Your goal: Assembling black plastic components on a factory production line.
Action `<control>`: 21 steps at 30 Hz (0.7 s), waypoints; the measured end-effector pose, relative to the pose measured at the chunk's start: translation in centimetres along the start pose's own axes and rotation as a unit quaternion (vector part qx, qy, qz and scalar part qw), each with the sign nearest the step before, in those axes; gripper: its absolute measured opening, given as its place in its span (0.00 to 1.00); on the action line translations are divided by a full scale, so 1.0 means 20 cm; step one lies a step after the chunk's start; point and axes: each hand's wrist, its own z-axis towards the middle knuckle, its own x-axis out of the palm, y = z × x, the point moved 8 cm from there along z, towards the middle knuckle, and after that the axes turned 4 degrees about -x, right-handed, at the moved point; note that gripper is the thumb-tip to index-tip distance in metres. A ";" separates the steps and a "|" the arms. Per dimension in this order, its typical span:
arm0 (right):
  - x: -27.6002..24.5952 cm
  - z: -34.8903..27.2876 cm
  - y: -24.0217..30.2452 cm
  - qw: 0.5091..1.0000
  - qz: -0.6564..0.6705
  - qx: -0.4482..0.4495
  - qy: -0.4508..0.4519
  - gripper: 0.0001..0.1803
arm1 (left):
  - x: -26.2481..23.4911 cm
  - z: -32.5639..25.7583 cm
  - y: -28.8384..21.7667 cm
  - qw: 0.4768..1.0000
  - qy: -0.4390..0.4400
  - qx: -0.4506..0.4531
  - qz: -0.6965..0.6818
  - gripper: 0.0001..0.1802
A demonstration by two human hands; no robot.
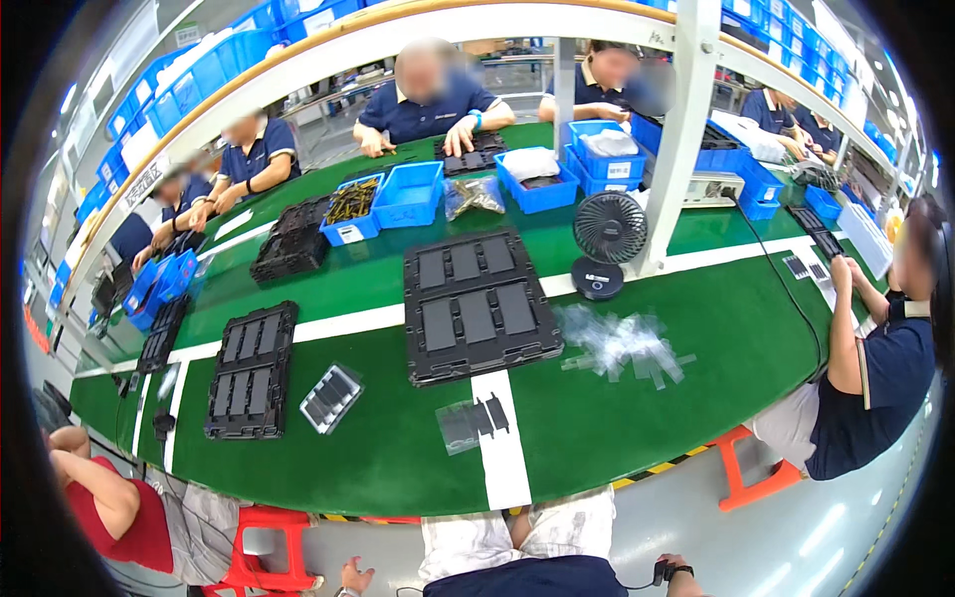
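Observation:
My left hand (355, 577) is low beside my lap, off the table, its fingers apart and nothing in them. On the other side, my right hand (673, 563) is closed around a small black thing (660, 572) with a thin cord; its kind is unclear. In front of me on the green table (398, 468) lie clear films with dark flat strips (487, 418). Beyond them sits a large black tray (477, 308) holding several dark rectangular pieces. A small clear pack of dark strips (331, 398) lies to the left, a loose pile of clear film strips (622, 343) to the right.
A black desk fan (609, 239) stands by the white shelf post (679, 149). Another black tray (251, 370) is at left. Blue bins (410, 194) line the table's middle. Several people sit around it, one close at right (865, 368). Red stools (751, 473) stand below the edge.

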 end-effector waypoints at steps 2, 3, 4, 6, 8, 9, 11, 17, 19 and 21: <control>-0.18 -0.11 0.26 0.991 -0.022 -0.066 -0.110 0.13 | -0.22 -0.03 -0.20 0.985 -0.117 0.100 -0.072 0.34; -0.30 -0.20 0.54 0.982 -0.050 -0.105 -0.147 0.13 | -0.34 -0.16 -0.20 0.947 -0.225 0.162 -0.159 0.21; -0.40 -0.35 0.84 0.969 -0.082 -0.142 -0.185 0.14 | -0.39 -0.28 -0.20 0.950 -0.225 0.150 -0.159 0.21; -0.57 -0.50 0.90 0.908 -0.135 -0.223 -0.327 0.16 | -0.65 -0.53 -0.55 0.915 -0.233 0.284 -0.167 0.13; -0.65 -0.79 1.42 0.843 -0.210 -0.382 -0.314 0.07 | -0.78 -0.77 -0.68 0.922 -0.196 0.315 -0.113 0.16; -0.71 -0.96 1.62 0.810 -0.172 -0.458 -0.324 0.04 | -0.86 -0.89 -0.75 0.901 -0.226 0.355 -0.110 0.16; -0.81 -1.25 1.93 0.774 -0.168 -0.511 -0.334 0.05 | -1.01 -1.13 -0.91 0.860 -0.270 0.419 -0.109 0.17; -1.01 -2.01 2.34 0.645 -0.122 -0.601 -0.456 0.12 | -1.38 -1.55 -1.15 0.720 -0.111 0.499 -0.470 0.16; -1.03 -2.12 2.39 0.645 -0.032 -0.609 -0.461 0.15 | -1.47 -1.62 -1.30 0.679 0.005 0.555 -0.480 0.17; -0.98 -2.28 2.46 0.629 -0.019 -0.625 -0.462 0.18 | -1.52 -1.65 -1.42 0.692 0.033 0.547 -0.470 0.16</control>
